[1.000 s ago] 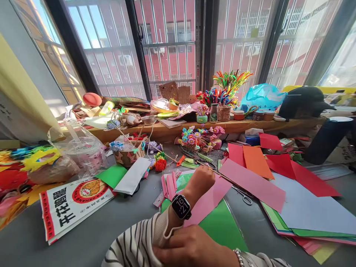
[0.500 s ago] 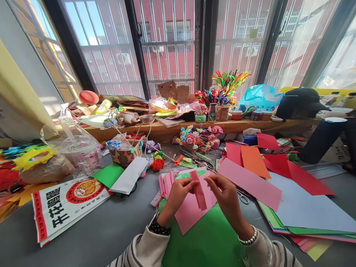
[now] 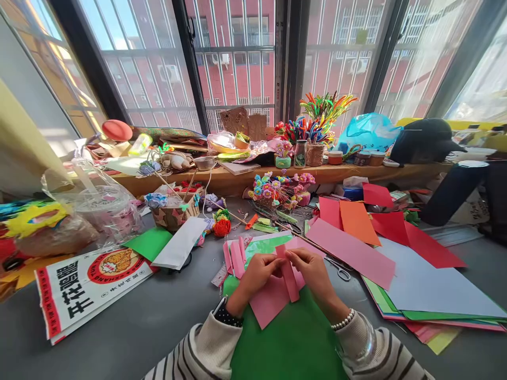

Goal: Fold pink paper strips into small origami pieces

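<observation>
Between both hands is a narrow folded pink paper strip [image 3: 290, 282], tilted, its lower end toward me. My left hand [image 3: 259, 275] pinches it near its upper part. The thumb and fingers of my right hand [image 3: 312, 272] are closed on its upper right edge. Beneath the strip lies a larger pink paper sheet [image 3: 267, 309], one corner pointing toward me. That sheet rests on a green sheet [image 3: 285, 343]. Left of my left hand, several folded pink strips [image 3: 236, 257] lie close together.
Scissors [image 3: 341, 272] lie right of my right hand, beside a long pink sheet [image 3: 352, 250]. A stack of coloured paper [image 3: 443, 279] spreads at the right. At the left are a printed paper bag [image 3: 95, 287] and a white paper piece [image 3: 180, 245]. Craft flowers [image 3: 273, 190] stand behind.
My right hand has come left and now grips the folded pink strip, where it was apart from it before. The view has shifted slightly.
</observation>
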`<state>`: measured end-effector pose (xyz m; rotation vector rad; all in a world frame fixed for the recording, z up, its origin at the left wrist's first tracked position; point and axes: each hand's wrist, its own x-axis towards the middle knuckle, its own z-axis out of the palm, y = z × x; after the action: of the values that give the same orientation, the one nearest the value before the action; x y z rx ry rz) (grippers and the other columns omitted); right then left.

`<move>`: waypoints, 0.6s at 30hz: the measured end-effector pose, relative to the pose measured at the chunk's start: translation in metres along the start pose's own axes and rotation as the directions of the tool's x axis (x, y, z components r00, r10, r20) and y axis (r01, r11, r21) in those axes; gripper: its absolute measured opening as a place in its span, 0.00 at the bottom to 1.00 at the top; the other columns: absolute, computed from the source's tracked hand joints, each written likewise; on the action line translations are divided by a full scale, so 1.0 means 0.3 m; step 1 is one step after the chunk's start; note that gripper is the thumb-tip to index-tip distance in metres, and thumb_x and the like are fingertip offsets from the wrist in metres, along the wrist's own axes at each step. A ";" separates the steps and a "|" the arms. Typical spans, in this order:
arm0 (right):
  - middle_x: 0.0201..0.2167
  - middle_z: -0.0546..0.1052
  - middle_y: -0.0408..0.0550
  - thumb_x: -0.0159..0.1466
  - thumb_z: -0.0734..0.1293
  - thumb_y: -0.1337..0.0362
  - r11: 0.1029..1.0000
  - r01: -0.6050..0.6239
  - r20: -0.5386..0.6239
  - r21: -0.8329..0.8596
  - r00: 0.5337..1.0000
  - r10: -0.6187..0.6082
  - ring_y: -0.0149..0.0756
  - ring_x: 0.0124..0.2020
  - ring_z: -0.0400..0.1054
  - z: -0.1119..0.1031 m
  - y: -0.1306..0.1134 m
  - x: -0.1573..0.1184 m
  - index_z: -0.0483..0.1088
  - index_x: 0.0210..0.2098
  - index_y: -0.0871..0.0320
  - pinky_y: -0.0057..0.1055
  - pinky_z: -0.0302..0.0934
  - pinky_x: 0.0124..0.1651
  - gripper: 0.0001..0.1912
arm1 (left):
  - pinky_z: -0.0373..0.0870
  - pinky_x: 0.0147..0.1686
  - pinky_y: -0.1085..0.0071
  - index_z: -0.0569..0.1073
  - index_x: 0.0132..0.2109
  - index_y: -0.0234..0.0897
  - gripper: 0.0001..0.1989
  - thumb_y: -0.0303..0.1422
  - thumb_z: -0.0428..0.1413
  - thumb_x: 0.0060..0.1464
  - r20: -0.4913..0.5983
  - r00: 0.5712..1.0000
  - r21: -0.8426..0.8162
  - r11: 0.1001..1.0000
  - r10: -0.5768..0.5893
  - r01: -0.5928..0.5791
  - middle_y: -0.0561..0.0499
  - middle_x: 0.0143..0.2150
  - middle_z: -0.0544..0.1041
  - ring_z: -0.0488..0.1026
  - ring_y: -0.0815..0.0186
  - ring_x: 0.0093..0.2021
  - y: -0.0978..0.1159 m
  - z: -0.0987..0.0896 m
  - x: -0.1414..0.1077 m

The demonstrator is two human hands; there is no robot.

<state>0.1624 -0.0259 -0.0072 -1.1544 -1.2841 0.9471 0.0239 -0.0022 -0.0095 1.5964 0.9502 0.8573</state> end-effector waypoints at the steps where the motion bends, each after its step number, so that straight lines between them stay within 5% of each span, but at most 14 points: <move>1: 0.28 0.74 0.48 0.52 0.63 0.57 1.000 0.002 -0.001 -0.004 1.000 -0.002 0.35 0.30 0.65 0.001 0.002 0.000 0.73 0.27 0.59 0.28 0.59 0.32 0.12 | 0.67 0.29 0.72 0.74 0.28 0.32 0.16 0.41 0.51 0.45 0.004 1.000 0.009 1.000 0.002 -0.002 0.51 0.25 0.74 0.70 0.66 0.27 0.001 0.000 -0.001; 18: 0.26 0.73 0.49 0.53 0.62 0.56 0.998 0.020 -0.010 -0.062 1.000 -0.021 0.37 0.30 0.66 0.000 -0.004 -0.006 0.72 0.26 0.61 0.30 0.60 0.33 0.14 | 0.65 0.29 0.74 0.73 0.26 0.33 0.17 0.42 0.48 0.48 0.061 0.996 0.062 0.996 0.064 -0.068 0.50 0.24 0.73 0.69 0.67 0.27 0.021 -0.002 -0.016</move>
<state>0.1623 -0.0280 -0.0064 -1.1904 -1.3225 0.8908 0.0224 -0.0073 -0.0034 1.7065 0.8953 0.8280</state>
